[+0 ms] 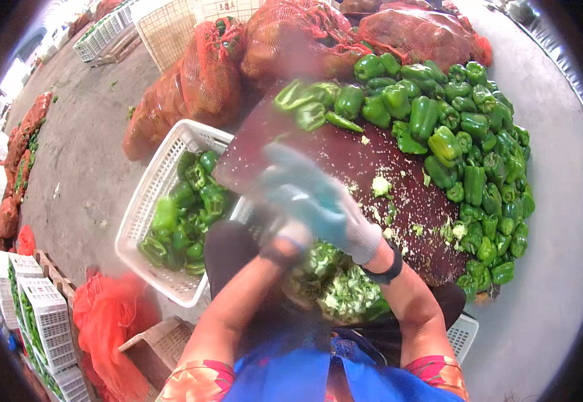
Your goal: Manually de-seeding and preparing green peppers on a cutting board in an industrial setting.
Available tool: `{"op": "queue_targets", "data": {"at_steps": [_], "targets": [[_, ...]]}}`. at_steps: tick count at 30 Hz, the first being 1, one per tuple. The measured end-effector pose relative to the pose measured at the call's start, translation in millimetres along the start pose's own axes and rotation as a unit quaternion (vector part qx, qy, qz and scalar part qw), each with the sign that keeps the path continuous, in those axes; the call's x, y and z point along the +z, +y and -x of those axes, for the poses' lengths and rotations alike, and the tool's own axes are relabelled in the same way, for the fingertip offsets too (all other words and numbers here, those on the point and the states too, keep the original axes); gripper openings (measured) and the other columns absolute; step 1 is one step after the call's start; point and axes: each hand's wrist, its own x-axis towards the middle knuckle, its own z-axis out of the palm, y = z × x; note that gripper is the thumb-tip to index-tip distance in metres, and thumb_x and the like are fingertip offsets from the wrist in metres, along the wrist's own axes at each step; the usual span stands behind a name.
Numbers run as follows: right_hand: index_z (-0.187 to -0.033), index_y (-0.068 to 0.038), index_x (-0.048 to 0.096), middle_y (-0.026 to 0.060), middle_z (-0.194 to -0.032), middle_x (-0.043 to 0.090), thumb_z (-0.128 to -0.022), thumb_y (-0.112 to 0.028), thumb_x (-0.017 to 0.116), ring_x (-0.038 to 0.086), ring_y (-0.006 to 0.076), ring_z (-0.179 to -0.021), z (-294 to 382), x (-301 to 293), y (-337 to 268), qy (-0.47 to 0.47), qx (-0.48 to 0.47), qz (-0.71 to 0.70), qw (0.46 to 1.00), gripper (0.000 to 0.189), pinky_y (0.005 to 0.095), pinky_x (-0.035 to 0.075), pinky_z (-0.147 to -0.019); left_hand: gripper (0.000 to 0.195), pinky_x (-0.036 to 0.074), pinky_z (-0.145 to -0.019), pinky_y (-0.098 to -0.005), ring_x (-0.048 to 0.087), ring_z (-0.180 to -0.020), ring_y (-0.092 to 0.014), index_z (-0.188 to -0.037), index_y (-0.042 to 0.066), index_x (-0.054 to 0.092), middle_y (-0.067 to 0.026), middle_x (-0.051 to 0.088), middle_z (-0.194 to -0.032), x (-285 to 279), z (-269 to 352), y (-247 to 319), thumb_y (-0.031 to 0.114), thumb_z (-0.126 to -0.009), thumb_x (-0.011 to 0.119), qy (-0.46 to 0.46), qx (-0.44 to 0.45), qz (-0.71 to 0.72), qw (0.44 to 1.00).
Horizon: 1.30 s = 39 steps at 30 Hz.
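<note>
My left hand (286, 196) and my right hand (351, 216), both in grey-and-teal coated work gloves, meet over the near edge of a dark red board (296, 145). They are blurred and overlap, so anything between them is hidden. Green bell peppers (472, 181) are heaped along the board's far and right sides. Several lighter pepper pieces (311, 115) lie at its far left. White seeds and a pepper core (381, 186) are scattered on the board. A white plastic crate (130, 226) at the left holds green peppers. Cut cores and pale scraps (349, 294) are piled below my hands.
Red mesh sacks (185, 85) of produce stand beyond the board. A red mesh bag (115, 321) lies on the floor at lower left, beside a brown crate (165, 341). Stacked white crates (50, 321) hold green produce. Another white crate (465, 334) shows at lower right.
</note>
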Motion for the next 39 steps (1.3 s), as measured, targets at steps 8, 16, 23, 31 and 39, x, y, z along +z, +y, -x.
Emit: {"op": "queue_targets", "data": {"at_steps": [8,16,23,31,39], "targets": [[-0.144,-0.002,0.054,0.0148,-0.115,0.073,-0.108,-0.021,0.042,0.072,0.0223,-0.099,86.0,-38.6,55.2,0.367,0.185,-0.150,0.899,0.043,0.0340,0.059,-0.086,0.031,0.058,-0.081,-0.0471,0.072,-0.094,-0.037,-0.109,0.009,0.064,-0.0166,0.069,-0.107,-37.4,-176.9,50.3,0.031,-0.087,0.067,0.022,0.096,-0.412,0.906],[-0.142,-0.002,0.055,0.0155,-0.118,0.072,-0.108,-0.024,0.040,0.072,0.0239,-0.101,130.2,-48.8,79.7,0.372,0.232,-0.154,0.885,0.043,0.0358,0.057,-0.086,0.034,0.056,-0.088,-0.0427,0.073,-0.102,-0.032,-0.111,0.013,0.076,-0.0113,0.075,-0.115,-17.6,-233.6,3.0,0.037,-0.101,0.055,-0.136,-0.022,-0.511,0.849],[-0.161,-0.009,0.030,0.0200,-0.150,0.051,-0.104,-0.050,0.051,0.062,0.0279,-0.122,81.3,-79.7,98.1,0.342,0.252,-0.047,0.904,0.074,0.0414,0.055,-0.096,0.026,0.057,-0.082,-0.0425,0.074,-0.090,-0.031,-0.108,0.007,0.073,-0.0188,0.074,-0.097,-34.4,-129.7,85.7,0.022,-0.089,0.064,-0.311,0.065,-0.350,0.881],[-0.140,-0.002,0.057,0.0071,-0.134,0.062,-0.107,-0.031,0.048,0.057,0.0175,-0.122,92.4,-90.3,143.7,0.201,0.057,0.045,0.977,0.046,0.0323,0.047,-0.106,0.041,0.055,-0.068,-0.0305,0.065,-0.077,-0.013,-0.116,0.000,0.065,-0.0062,0.070,-0.087,-41.9,-45.6,114.6,0.029,-0.089,0.073,-0.407,-0.178,0.086,0.892],[-0.111,-0.009,0.062,0.0047,-0.111,0.065,-0.108,-0.034,0.043,0.066,0.0160,-0.099,104.0,-69.3,121.8,0.348,0.172,-0.367,0.845,0.031,0.0333,0.056,-0.088,0.021,0.055,-0.065,-0.0303,0.066,-0.070,-0.013,-0.105,0.004,0.067,-0.0076,0.069,-0.087,-0.9,-2.9,90.0,0.020,-0.092,0.071,-0.253,0.054,0.058,0.964]]}}
